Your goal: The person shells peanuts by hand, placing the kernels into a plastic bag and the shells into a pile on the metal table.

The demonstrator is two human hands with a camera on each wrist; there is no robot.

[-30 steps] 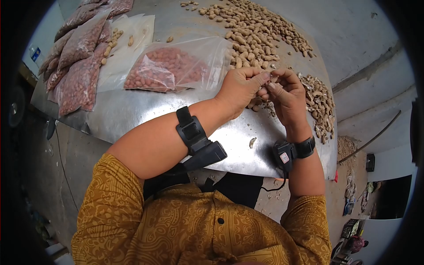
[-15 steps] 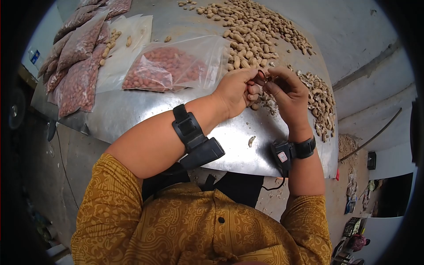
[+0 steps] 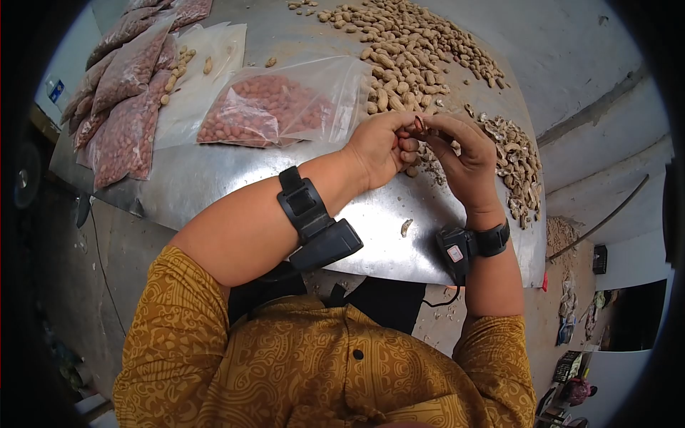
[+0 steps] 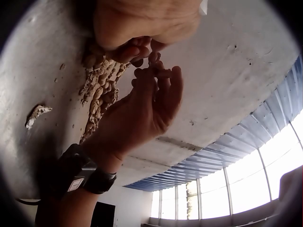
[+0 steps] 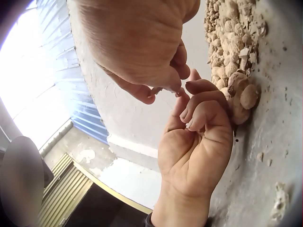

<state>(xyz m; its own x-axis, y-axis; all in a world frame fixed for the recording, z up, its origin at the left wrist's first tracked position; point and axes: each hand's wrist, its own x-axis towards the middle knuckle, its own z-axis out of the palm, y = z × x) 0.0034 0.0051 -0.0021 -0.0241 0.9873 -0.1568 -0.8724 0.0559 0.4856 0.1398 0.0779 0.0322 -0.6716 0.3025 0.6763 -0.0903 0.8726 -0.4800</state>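
Both hands meet over the near edge of the peanut heap. In the head view the left hand (image 3: 378,148) has curled fingers with reddish kernels (image 3: 403,134) partly showing in them. A small dark red-brown peanut piece (image 3: 419,124) lies between the fingertips of both hands; whether it is kernel or shell is unclear. The right hand (image 3: 467,160) pinches at it with thumb and forefinger. In the left wrist view the right hand (image 4: 142,109) faces the left hand (image 4: 147,23). The right wrist view shows the left hand (image 5: 194,151) below the right hand (image 5: 137,47), fingertips close together.
Unshelled peanuts (image 3: 407,57) spread across the far side of the metal table (image 3: 250,175). Empty shells (image 3: 519,167) lie right of the hands. A clear bag of red kernels (image 3: 271,107) lies left, beside stacked filled bags (image 3: 128,128). One shell piece (image 3: 407,227) is nearer the body.
Over the last second the hands drew slightly apart, then the right fingertips came back to the left ones. The dark red-brown piece now shows between them.
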